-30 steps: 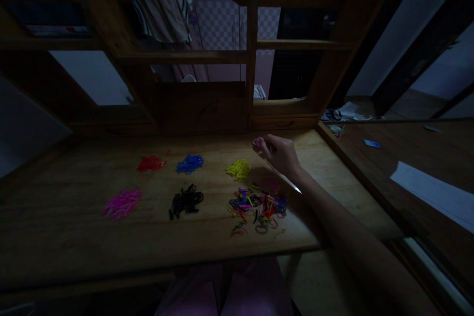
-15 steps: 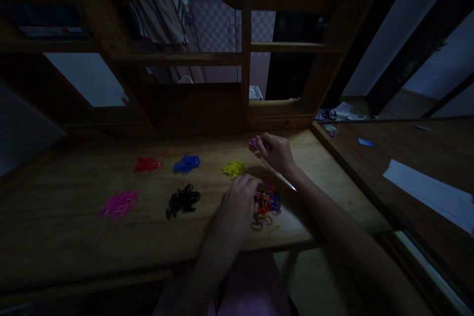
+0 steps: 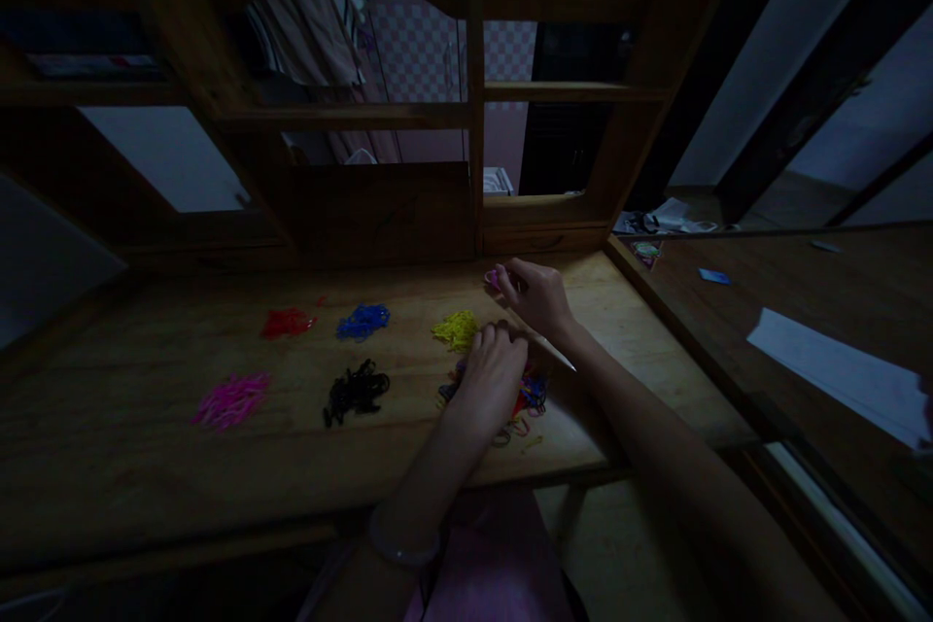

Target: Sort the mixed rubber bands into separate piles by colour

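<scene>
My right hand point(image 3: 537, 296) is raised above the desk, thumb and fingers pinched on a pink rubber band point(image 3: 493, 280). Closer to me, my left hand point(image 3: 496, 367) lies palm down over a pile of mixed-colour rubber bands point(image 3: 535, 392), its bent fingers apart and the tips partly hidden. Some of that pile pokes out on both sides of the hand. Just beyond the left fingers is a heap of yellow rubber bands point(image 3: 453, 329). Further left lie separate heaps: blue bands point(image 3: 362, 321), black bands point(image 3: 356, 392), red bands point(image 3: 287, 322) and pink bands point(image 3: 231, 400).
The wooden desk point(image 3: 292, 466) has a shelf frame point(image 3: 350, 117) along its back. A raised wooden edge point(image 3: 656, 311) separates it from a brown surface at right, where a white paper sheet point(image 3: 831, 374) and a small blue card point(image 3: 713, 276) lie. The light is dim.
My left hand has shifted right and away from me over the mixed pile, and some bands now show on its left side. My right hand stays nearly in place with the pink band.
</scene>
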A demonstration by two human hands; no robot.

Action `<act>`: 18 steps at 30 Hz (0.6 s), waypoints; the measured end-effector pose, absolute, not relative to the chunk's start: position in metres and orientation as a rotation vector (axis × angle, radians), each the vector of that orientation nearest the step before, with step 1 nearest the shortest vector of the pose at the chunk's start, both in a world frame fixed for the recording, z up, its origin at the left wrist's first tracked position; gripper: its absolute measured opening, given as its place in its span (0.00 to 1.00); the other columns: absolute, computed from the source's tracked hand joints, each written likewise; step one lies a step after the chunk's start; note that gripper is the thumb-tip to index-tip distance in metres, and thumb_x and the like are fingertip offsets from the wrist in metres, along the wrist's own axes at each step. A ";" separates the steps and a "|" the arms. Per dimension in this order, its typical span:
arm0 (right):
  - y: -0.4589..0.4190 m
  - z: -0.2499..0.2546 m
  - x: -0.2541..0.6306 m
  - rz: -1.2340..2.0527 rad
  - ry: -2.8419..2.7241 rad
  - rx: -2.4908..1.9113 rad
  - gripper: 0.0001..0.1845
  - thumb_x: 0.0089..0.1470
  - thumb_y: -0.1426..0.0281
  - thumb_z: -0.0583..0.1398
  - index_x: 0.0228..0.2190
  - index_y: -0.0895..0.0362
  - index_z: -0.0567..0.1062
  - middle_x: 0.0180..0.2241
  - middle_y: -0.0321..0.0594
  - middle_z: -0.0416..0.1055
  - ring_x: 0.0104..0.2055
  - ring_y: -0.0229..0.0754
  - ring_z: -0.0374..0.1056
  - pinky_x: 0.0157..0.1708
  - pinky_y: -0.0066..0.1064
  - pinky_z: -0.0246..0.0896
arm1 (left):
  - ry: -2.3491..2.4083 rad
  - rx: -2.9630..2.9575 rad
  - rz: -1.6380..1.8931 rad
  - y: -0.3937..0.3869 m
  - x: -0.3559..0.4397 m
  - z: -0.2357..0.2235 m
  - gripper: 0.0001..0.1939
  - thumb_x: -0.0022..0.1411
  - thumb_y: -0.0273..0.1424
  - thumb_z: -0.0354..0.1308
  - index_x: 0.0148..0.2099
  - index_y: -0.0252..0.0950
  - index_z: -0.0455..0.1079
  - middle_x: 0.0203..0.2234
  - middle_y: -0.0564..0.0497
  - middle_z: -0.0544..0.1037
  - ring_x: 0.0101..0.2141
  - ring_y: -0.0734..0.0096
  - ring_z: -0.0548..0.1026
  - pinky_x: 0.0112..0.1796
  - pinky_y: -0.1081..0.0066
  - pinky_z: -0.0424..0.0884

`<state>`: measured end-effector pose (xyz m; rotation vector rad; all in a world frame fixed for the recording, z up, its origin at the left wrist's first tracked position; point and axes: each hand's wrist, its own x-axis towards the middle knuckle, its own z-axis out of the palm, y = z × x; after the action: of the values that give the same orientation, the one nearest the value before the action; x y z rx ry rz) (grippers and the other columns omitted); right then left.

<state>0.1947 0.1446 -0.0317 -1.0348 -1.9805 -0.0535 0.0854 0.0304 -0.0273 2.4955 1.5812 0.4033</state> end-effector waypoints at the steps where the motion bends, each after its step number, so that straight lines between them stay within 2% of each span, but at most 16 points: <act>1: 0.144 -0.031 0.195 -0.052 -1.982 -1.032 0.18 0.64 0.63 0.53 0.25 0.57 0.73 0.22 0.37 0.70 0.22 0.35 0.63 0.25 0.28 0.50 | 1.586 2.514 0.388 0.030 0.085 -0.028 0.11 0.65 0.19 0.45 0.41 0.34 0.66 0.42 0.41 0.69 0.45 0.56 0.65 0.48 0.56 0.65; 4: 0.144 -0.030 0.195 -0.050 -1.980 -1.024 0.18 0.64 0.63 0.53 0.26 0.57 0.73 0.22 0.37 0.71 0.23 0.35 0.64 0.26 0.27 0.51 | 1.624 2.585 0.399 0.028 0.082 -0.031 0.10 0.64 0.18 0.45 0.40 0.34 0.65 0.42 0.42 0.69 0.44 0.56 0.65 0.47 0.56 0.65; 7: 0.144 -0.030 0.195 -0.055 -1.972 -1.022 0.18 0.64 0.64 0.53 0.25 0.57 0.73 0.22 0.37 0.70 0.23 0.35 0.63 0.26 0.27 0.51 | 1.680 2.555 0.553 0.029 0.076 -0.038 0.11 0.63 0.17 0.45 0.41 0.34 0.64 0.41 0.43 0.69 0.44 0.57 0.66 0.46 0.57 0.65; 12: 0.146 -0.032 0.195 -0.071 -1.971 -1.016 0.18 0.64 0.63 0.53 0.25 0.58 0.73 0.21 0.36 0.69 0.22 0.34 0.62 0.25 0.27 0.49 | 1.643 2.303 0.748 0.038 0.072 -0.050 0.07 0.65 0.21 0.48 0.40 0.36 0.64 0.39 0.47 0.71 0.42 0.62 0.68 0.46 0.63 0.66; 18: 0.144 -0.031 0.196 -0.062 -1.975 -1.011 0.18 0.64 0.64 0.53 0.26 0.57 0.73 0.21 0.36 0.69 0.22 0.34 0.62 0.25 0.28 0.49 | 1.699 2.298 0.581 0.035 0.087 -0.056 0.07 0.65 0.24 0.50 0.42 0.33 0.69 0.39 0.44 0.74 0.44 0.59 0.70 0.48 0.62 0.66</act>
<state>0.1958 0.1445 -0.0310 -1.0115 -1.9748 -0.0621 0.0869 0.0352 -0.0556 2.2980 1.6987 0.5812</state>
